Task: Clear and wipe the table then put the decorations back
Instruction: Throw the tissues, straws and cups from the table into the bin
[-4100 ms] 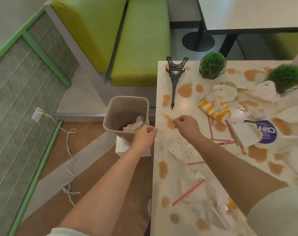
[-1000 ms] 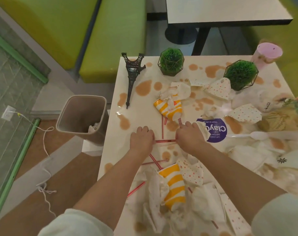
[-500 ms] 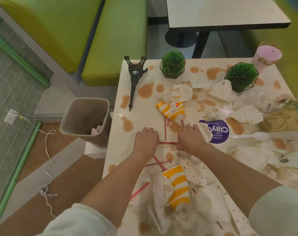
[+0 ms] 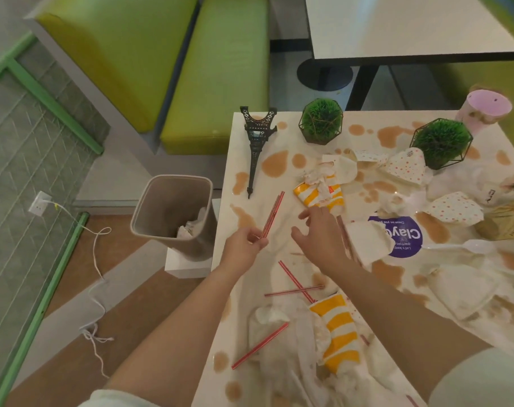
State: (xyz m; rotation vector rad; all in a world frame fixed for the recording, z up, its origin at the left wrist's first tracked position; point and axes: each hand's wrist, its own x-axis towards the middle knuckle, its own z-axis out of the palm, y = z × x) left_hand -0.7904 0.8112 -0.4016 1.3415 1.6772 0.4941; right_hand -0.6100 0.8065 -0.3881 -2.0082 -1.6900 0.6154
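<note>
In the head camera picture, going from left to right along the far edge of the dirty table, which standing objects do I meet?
Eiffel Tower model → first green plant ball in a wire holder → second green plant ball in a wire holder → pink cup.

On the table (image 4: 241, 160), at its far left corner: tower model (image 4: 257, 142), with one potted plant (image 4: 321, 120) to its right and another (image 4: 442, 142) farther right, a cup (image 4: 485, 108) behind that. Left of the table, on the floor: bin (image 4: 173, 212), crumpled paper (image 4: 191, 227) inside. Near the table's left edge, left hand (image 4: 244, 248) pinching straws (image 4: 271, 214); right hand (image 4: 319, 236) just beside. Nearer the camera, crossed straws (image 4: 296, 284) lying before both hands, a striped wrapper (image 4: 338, 333) close behind them.
</note>
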